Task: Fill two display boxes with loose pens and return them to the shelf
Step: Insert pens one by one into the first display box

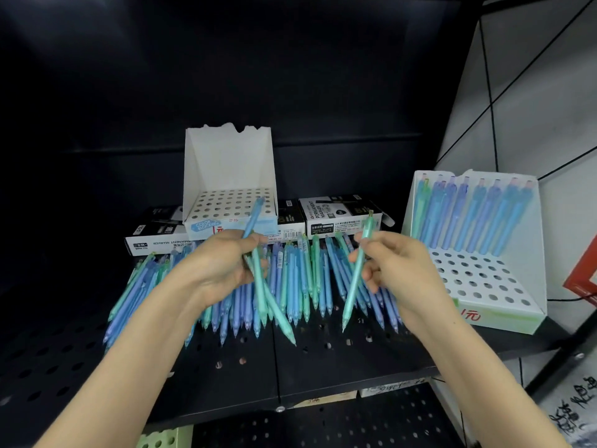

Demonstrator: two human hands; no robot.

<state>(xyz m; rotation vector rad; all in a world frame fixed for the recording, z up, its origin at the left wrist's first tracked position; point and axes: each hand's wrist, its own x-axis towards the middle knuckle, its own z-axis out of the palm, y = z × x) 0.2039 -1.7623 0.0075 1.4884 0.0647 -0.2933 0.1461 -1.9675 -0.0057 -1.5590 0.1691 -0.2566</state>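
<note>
- Left hand (223, 265) and right hand (399, 266) — both bare, with slim fingers.
- Left forearm (129, 367) and right forearm (478, 367) — bare skin down to the picture's lower edge, slender.

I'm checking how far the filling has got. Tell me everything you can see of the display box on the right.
The right display box is white card: a tall back wall, sloping side walls and an insert pierced with round holes. One row of blue and teal pens stands in the rearmost holes, leaning on the back wall; the other holes are empty. A pale green front band bears red writing. The box stands upright at the right end of the black perforated shelf.
</note>
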